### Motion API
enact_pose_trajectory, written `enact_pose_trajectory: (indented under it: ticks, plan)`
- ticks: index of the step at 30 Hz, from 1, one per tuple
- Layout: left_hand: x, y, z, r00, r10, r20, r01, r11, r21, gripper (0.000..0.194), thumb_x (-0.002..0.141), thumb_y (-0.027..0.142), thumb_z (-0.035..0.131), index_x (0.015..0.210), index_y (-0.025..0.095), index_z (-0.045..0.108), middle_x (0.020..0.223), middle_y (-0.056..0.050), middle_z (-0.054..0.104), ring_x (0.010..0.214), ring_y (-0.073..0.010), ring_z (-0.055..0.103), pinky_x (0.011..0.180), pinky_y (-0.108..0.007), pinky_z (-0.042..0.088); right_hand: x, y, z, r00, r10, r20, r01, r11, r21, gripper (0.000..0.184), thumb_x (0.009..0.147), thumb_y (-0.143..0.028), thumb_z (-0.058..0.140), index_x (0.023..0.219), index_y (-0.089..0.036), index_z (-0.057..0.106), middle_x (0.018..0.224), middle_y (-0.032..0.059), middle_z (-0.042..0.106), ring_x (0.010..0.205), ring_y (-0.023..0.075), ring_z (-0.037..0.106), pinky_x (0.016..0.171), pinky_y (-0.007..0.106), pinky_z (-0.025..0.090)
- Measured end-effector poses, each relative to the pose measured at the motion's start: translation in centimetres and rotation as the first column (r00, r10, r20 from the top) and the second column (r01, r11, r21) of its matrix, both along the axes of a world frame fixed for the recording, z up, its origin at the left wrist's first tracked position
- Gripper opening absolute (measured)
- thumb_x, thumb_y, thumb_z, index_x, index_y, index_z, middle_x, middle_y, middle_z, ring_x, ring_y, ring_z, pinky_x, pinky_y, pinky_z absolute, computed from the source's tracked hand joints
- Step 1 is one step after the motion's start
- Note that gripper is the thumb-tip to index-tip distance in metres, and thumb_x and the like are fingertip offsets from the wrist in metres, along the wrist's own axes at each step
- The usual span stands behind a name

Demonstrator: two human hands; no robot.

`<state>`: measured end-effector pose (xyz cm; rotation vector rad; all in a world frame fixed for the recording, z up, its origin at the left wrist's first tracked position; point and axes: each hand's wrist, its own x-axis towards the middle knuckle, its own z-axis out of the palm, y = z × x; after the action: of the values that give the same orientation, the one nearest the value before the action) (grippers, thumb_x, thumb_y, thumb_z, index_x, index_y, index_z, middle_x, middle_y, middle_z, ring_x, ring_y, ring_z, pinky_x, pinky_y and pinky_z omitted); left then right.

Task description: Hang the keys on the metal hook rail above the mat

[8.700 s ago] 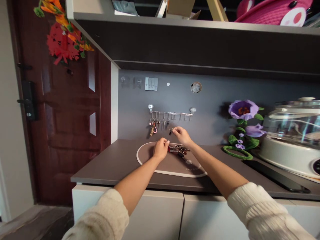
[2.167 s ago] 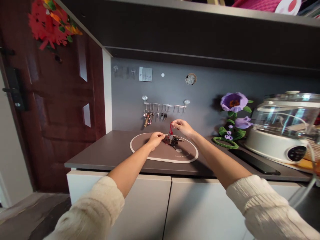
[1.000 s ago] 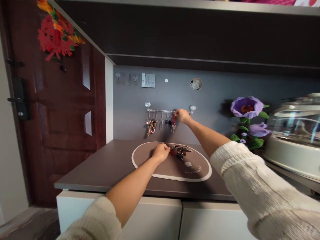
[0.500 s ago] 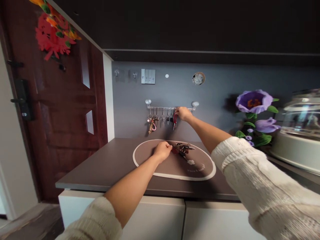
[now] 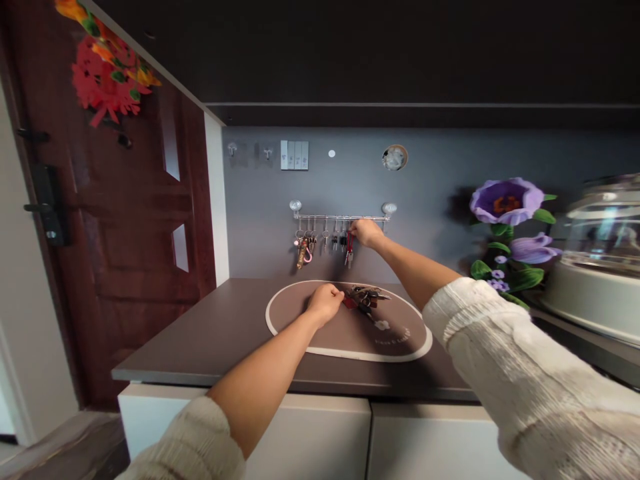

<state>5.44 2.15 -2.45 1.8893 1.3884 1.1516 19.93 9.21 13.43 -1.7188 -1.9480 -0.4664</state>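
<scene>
My right hand reaches up to the chrome hook rail on the grey wall, fingers pinched at the top of a key with a red strap that hangs there. Several other keys dangle from the hooks to its left. My left hand rests curled on the oval brown mat, its fingertips against a pile of keys lying on the mat.
The mat lies on a dark countertop over white cabinets. A purple felt flower and a glass-lidded cooker stand at the right. A dark red door is at the left, a dark shelf overhead.
My right hand lifted the red-strap key off the mat and carried it up to the rail, where it now hangs. My left hand stayed by the key pile.
</scene>
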Motion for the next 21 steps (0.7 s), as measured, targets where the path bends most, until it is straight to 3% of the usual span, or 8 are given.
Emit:
enact_pose_trajectory:
  ticks: [3, 7, 14, 21]
  plan:
    - [0.0, -0.1, 0.1, 1.000, 0.002, 0.003, -0.002, 1.000, -0.007, 0.018, 0.075, 0.031, 0.052, 0.065, 0.017, 0.059, 0.062, 0.000, 0.061, 0.055, -0.0106, 0.049, 0.055, -0.022, 0.034, 0.0, -0.2, 0.0, 0.994, -0.058, 0.089, 0.058, 0.998, -0.007, 0.018, 0.076, -0.017, 0.053, 0.084, -0.016, 0.068, 0.091, 0.0123, 0.066, 0.085, 0.0205, 0.058, 0.070, 0.025, 0.039]
    - [0.0, -0.1, 0.1, 1.000, 0.005, 0.006, -0.005, 1.000, -0.010, 0.018, 0.074, 0.032, 0.053, 0.066, 0.017, 0.059, 0.064, 0.000, 0.061, 0.056, -0.0107, 0.049, 0.055, -0.021, 0.034, 0.2, 0.0, -0.1, 0.987, -0.037, 0.155, 0.031, 0.999, 0.035, 0.015, 0.077, -0.018, 0.054, 0.082, -0.018, 0.069, 0.088, 0.0117, 0.067, 0.095, 0.0233, 0.053, 0.080, 0.029, 0.037]
    - [0.0, -0.4, 0.4, 1.000, 0.010, -0.021, -0.010, 1.000, 0.004, 0.019, 0.074, 0.032, 0.053, 0.063, 0.018, 0.058, 0.062, 0.001, 0.059, 0.056, -0.0115, 0.049, 0.055, -0.022, 0.032, 0.8, 0.2, 0.0, 0.991, 0.024, 0.132, -0.029, 0.999, 0.040, 0.016, 0.077, -0.017, 0.054, 0.084, -0.018, 0.068, 0.090, 0.0090, 0.067, 0.096, 0.0245, 0.050, 0.082, 0.031, 0.035]
    - [-0.1, -0.3, 0.2, 1.000, -0.011, 0.003, 0.011, 1.000, -0.012, 0.017, 0.075, 0.030, 0.051, 0.066, 0.017, 0.057, 0.062, 0.001, 0.058, 0.056, -0.0108, 0.048, 0.053, -0.022, 0.031, 1.1, -2.1, 1.6, 0.999, 0.036, 0.025, -0.039, 0.990, 0.137, 0.021, 0.076, -0.016, 0.051, 0.089, -0.020, 0.067, 0.089, 0.0048, 0.067, 0.092, 0.0205, 0.052, 0.081, 0.029, 0.036]
